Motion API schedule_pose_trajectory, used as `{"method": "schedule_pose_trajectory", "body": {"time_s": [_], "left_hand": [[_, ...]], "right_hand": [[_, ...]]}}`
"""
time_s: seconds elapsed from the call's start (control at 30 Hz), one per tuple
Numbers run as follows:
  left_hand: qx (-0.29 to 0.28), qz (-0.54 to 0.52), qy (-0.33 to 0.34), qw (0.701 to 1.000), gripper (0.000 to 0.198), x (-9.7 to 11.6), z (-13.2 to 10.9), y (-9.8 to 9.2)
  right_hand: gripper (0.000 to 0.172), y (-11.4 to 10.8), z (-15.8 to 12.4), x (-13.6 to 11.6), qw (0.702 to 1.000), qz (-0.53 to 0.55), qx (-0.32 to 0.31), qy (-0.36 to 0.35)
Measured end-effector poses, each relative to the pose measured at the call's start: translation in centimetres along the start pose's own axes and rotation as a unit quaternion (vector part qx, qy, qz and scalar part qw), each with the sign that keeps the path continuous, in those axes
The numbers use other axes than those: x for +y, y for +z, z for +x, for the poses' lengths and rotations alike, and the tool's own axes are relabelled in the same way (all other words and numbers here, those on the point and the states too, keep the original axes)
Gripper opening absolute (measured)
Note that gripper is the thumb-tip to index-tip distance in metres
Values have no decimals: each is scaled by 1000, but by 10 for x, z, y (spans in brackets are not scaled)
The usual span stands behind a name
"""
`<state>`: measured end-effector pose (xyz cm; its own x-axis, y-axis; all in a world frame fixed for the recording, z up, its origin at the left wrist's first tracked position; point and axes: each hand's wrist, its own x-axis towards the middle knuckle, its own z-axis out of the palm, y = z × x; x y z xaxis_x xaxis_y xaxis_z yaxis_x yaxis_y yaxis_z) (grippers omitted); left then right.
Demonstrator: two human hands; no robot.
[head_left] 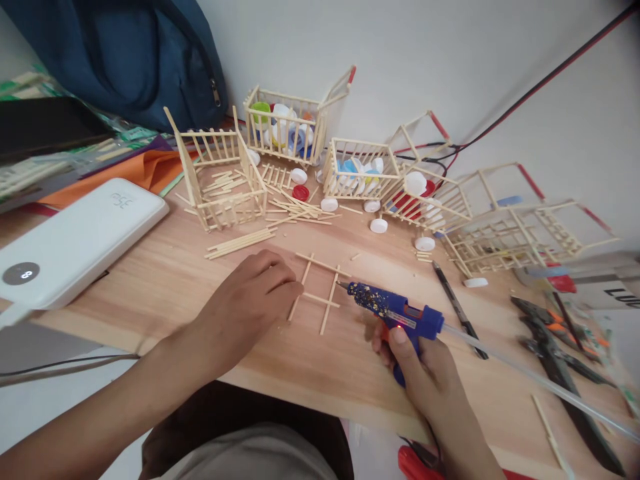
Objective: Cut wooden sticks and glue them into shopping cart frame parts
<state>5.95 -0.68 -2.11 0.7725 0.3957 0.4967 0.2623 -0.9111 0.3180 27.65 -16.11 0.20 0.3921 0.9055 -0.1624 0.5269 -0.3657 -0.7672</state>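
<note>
In my right hand (pixel 425 373) is a blue glue gun (pixel 385 307) with gold specks, a glowing red light and a long clear glue stick (pixel 540 380) trailing from its back. Its nozzle points left, at the right side of a small frame of thin wooden sticks (pixel 327 303) lying flat on the table. The frame has two long sticks crossed by two others. My left hand (pixel 250 307) is closed, its fingertips pinching the frame's left side where the lower cross stick meets it. Those fingertips partly hide that joint.
Behind stand several stick-built carts, one holding bottle caps (pixel 285 127), beside an unfinished stick box (pixel 220 180) and loose sticks (pixel 240 243). A white power bank (pixel 85 240) lies left, a blue bag (pixel 150 60) behind. At right are a pen (pixel 460 310) and pliers (pixel 555 367).
</note>
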Motion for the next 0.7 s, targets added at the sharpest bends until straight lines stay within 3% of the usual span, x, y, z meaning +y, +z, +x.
{"method": "schedule_pose_trajectory", "body": {"time_s": [0.2, 0.37, 0.5, 0.6, 0.7], "left_hand": [[4, 17, -6, 1000, 18, 1, 3, -7], [61, 47, -105, 992, 17, 0, 2, -18], [84, 98, -130, 983, 19, -1, 0, -20], [94, 109, -85, 986, 18, 3, 1, -17], [60, 64, 33, 996, 18, 12, 3, -11]], "right_hand": [[46, -3, 2, 12, 999, -19, -15, -33], [44, -6, 5, 22, 997, -26, -33, -58], [44, -6, 5, 21, 997, -33, -33, -66], [43, -6, 6, 21, 996, -32, -33, -73], [42, -6, 7, 23, 997, -21, -31, -74]]}}
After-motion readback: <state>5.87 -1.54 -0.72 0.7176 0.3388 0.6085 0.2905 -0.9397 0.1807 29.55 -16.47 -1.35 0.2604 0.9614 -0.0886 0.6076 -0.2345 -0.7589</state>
